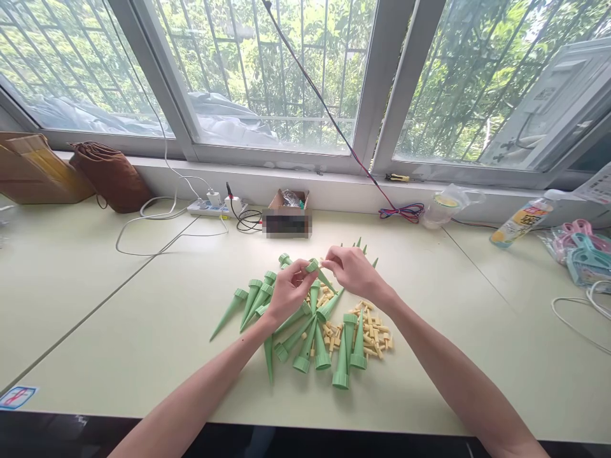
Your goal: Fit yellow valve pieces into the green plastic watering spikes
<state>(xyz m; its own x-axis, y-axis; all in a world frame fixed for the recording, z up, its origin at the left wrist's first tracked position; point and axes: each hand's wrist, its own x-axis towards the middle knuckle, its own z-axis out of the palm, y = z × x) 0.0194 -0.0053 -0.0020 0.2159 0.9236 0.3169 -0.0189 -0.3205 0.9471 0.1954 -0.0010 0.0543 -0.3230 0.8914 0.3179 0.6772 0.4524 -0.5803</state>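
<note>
My left hand (293, 289) grips a green plastic watering spike (326, 278) by its capped end, the cone slanting down to the right. Close beside it, my right hand (352, 270) is closed in a pinch; a small pale yellow piece (323, 261) shows at its fingertips, partly hidden. Below both hands lies a loose pile of green watering spikes (341, 356) with ribbed caps, pointing many ways. Mixed among them and heaped to the right are many small pale yellow plastic valve pieces (377, 331).
Behind the pile stands a small open cardboard box (287, 202). A power strip (217, 207) with white cables lies left of it, near a brown drawstring bag (109, 178). To the right are a coiled cable (403, 212), a clear plastic jug (439, 208) and a bottle (522, 219).
</note>
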